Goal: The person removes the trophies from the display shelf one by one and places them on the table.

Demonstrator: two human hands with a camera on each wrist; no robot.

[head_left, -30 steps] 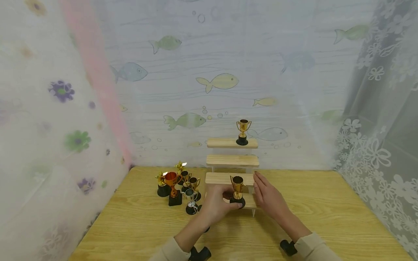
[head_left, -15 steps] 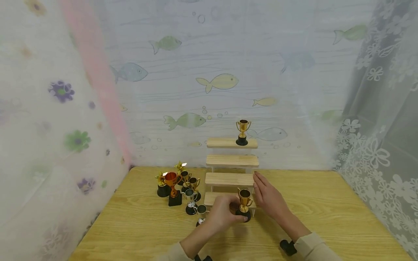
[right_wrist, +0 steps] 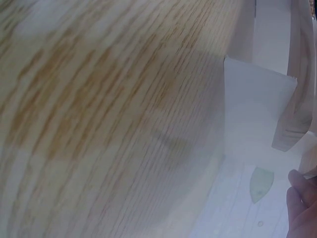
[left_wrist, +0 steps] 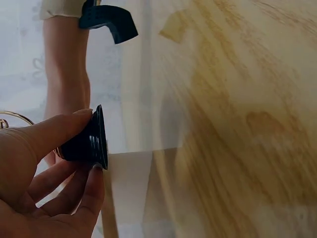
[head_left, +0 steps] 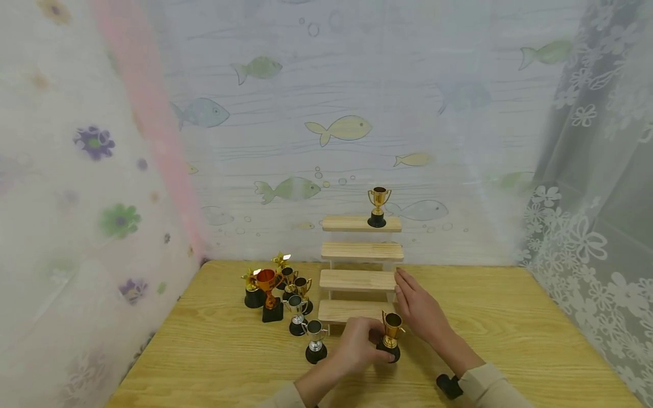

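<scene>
My left hand (head_left: 359, 345) pinches the black base of a small gold trophy cup (head_left: 392, 327) in front of the stand's lowest step. In the left wrist view, thumb and fingers close round that black base (left_wrist: 86, 141), and its underside looks a little off the table. My right hand (head_left: 422, 306) lies with straight fingers along the right end of the stepped wooden stand (head_left: 357, 279). Only its fingertips (right_wrist: 296, 196) show in the right wrist view, near the stand's edge. Another gold trophy cup (head_left: 378, 207) stands upright on the top step.
Left of the stand, two silver trophy cups (head_left: 315, 343) stand near my left hand. Behind them are an orange-bronze cup (head_left: 267, 281), small gold cups (head_left: 302, 286) and gold star trophies (head_left: 253, 292). A fish-patterned curtain (head_left: 285, 141) hangs behind the wooden table (head_left: 510, 328).
My left hand has moved the gold cup from over the lowest step forward, down and slightly right, bringing the front silver cup into full view. The right hand has stayed at the stand.
</scene>
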